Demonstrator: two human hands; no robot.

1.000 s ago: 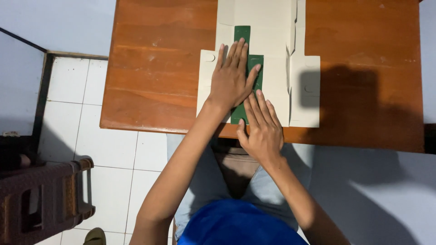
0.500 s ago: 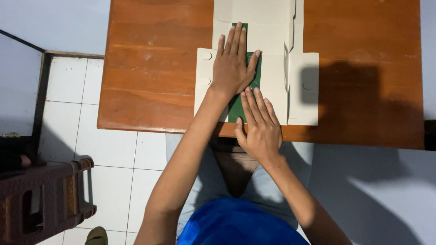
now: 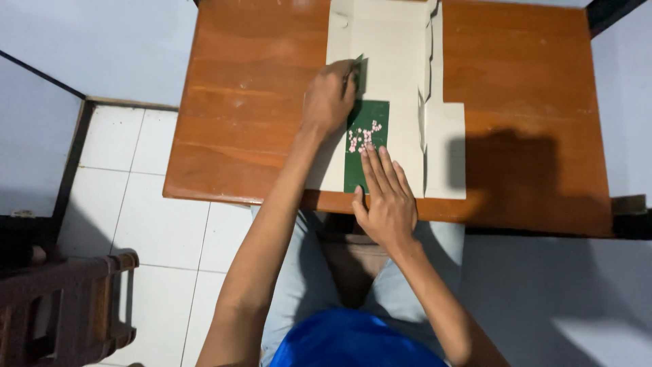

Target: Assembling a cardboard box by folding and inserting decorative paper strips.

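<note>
A flattened pale cardboard box (image 3: 397,51) lies unfolded on a brown wooden table (image 3: 238,102). On it rests a dark green panel with a small pink flower print (image 3: 372,122). My left hand (image 3: 329,98) is curled at the panel's upper left, pinching a lifted green edge near the top. My right hand (image 3: 384,197) lies flat with fingers spread, pressing the lower end of the green panel at the table's near edge. My lap in light trousers and a blue shirt show below.
White floor tiles (image 3: 142,204) lie to the left of the table. A dark brown wooden chair or rack (image 3: 68,306) stands at the lower left. Pale blue walls (image 3: 102,41) surround the table, and a dark shadow falls on its right half.
My left hand lifted off the panel, moved up and closed on its upper edge, which exposed the flower print. My right hand stayed pressed on the lower part.
</note>
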